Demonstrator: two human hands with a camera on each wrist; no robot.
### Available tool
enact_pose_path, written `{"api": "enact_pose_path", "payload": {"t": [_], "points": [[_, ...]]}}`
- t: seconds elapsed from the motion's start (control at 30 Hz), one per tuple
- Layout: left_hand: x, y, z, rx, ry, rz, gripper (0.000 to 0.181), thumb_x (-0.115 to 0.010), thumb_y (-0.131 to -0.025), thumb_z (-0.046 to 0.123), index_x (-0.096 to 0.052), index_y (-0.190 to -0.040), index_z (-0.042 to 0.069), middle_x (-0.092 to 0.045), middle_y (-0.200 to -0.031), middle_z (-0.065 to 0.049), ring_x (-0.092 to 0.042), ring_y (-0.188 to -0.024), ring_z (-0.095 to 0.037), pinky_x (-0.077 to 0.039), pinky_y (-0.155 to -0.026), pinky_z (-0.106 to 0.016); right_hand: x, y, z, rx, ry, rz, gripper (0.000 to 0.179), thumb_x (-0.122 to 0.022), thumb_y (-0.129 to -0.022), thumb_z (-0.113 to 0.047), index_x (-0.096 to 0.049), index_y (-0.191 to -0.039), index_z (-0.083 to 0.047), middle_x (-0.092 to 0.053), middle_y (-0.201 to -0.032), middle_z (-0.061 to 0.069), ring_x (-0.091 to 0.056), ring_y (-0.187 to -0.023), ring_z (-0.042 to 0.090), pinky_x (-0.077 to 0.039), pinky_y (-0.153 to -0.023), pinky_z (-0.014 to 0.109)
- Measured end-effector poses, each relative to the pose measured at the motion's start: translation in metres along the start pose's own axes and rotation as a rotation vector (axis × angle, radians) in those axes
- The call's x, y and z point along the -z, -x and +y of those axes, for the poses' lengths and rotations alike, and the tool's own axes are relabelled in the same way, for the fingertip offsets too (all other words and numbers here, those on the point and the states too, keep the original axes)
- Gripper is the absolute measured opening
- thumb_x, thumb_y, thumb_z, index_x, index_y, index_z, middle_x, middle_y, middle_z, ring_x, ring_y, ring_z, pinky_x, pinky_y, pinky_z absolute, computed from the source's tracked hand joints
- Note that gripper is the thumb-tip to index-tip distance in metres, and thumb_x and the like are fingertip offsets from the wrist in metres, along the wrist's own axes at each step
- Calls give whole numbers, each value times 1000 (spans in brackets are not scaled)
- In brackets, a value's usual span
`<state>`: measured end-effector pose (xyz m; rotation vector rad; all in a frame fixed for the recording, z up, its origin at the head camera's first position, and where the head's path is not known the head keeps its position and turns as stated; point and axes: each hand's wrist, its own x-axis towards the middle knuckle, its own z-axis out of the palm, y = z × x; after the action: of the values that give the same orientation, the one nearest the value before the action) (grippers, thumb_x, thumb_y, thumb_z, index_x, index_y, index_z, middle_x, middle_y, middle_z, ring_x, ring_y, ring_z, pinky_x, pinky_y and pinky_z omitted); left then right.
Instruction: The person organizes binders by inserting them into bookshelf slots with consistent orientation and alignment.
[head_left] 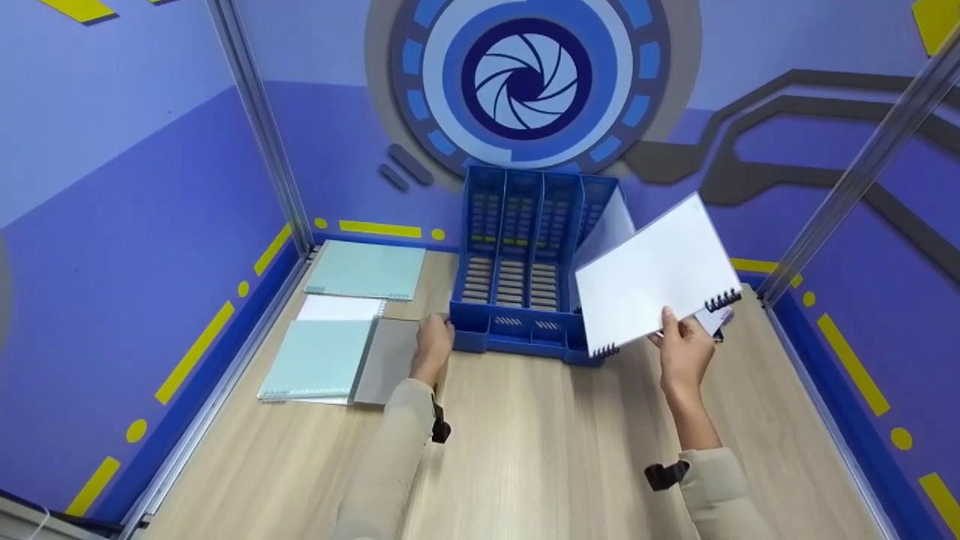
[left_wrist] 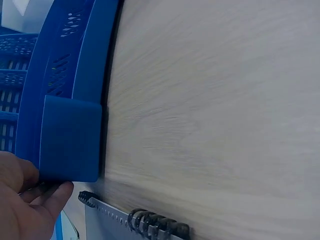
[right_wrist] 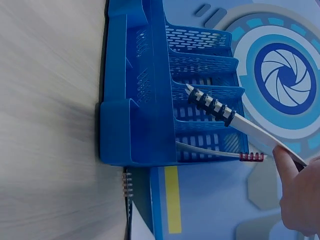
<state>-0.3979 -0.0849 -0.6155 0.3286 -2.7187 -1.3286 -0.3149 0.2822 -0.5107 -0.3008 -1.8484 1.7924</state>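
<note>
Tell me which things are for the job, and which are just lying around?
Probably for the job:
white notebook, in the right hand
blue rack, held by the left hand
standing notebook, in the rack's rightmost slot

Lying around for now:
back pale green notebook
front pale green notebook
white paper between them
gray notebook
partly hidden notebook, behind the right hand

Booth-like workspace: printed walls (head_left: 337, 150), metal posts (head_left: 260, 120)

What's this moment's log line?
left hand: grips blue organizer | right hand: holds white notebook | rightmost slot: another notebook
</note>
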Motion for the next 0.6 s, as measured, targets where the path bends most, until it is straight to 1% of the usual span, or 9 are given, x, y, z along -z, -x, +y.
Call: {"api": "enact_pose_path", "payload": {"t": [0.13,0.23,0.3,0.4,0.43,0.53,0.6], "points": [[0,-3,0,-10,-15,1,30,-54,-101,9,-71,-125,3,-70,-122,-15,-68,-106,-27,-55,-88,-46,-9,-8,1,8,57,40,32,-63,-101,-21,-64,-93,10,-67,-87,6,-69,-70,4,-58,-68,21],[-2,-5,0,-27,-30,12,29,-54,-100,8,-73,-122,3,-71,-120,-15,-68,-106,-28,-55,-89,-46,-14,-11,4,27,122,68,34,-64,-101,-23,-61,-84,5,-62,-73,1,-64,-61,4,-55,-61,18],[-2,-5,0,-37,-34,19,28,-55,-100,7,-73,-122,3,-71,-119,-16,-69,-104,-28,-55,-87,-46,-16,-12,6,49,164,72,35,-63,-102,-24,-59,-79,3,-59,-68,1,-62,-58,6,-53,-57,16],[-3,-6,-1,-51,-32,30,27,-57,-100,6,-73,-122,2,-72,-119,-17,-70,-104,-30,-56,-87,-46,-17,-12,10,80,201,66,35,-61,-103,-25,-60,-81,2,-59,-69,4,-60,-58,6,-49,-56,16],[-2,-6,-1,-50,-36,32,27,-57,-100,6,-73,-121,2,-72,-118,-17,-70,-104,-30,-56,-86,-46,-17,-12,12,91,214,66,35,-61,-103,-25,-60,-80,3,-59,-69,6,-60,-57,6,-49,-55,16],[-2,-7,-3,-35,-33,29,27,-57,-100,6,-73,-122,2,-71,-120,-17,-70,-107,-30,-56,-88,-45,-18,-14,15,98,218,67,33,-61,-103,-24,-64,-85,3,-63,-73,8,-59,-58,5,-48,-55,16],[-2,-8,-3,-27,-34,23,26,-57,-101,7,-74,-121,3,-72,-117,-15,-71,-101,-26,-57,-85,-44,-19,-16,16,99,223,70,33,-61,-103,-23,-64,-85,4,-63,-75,11,-59,-58,6,-48,-55,16]]}}
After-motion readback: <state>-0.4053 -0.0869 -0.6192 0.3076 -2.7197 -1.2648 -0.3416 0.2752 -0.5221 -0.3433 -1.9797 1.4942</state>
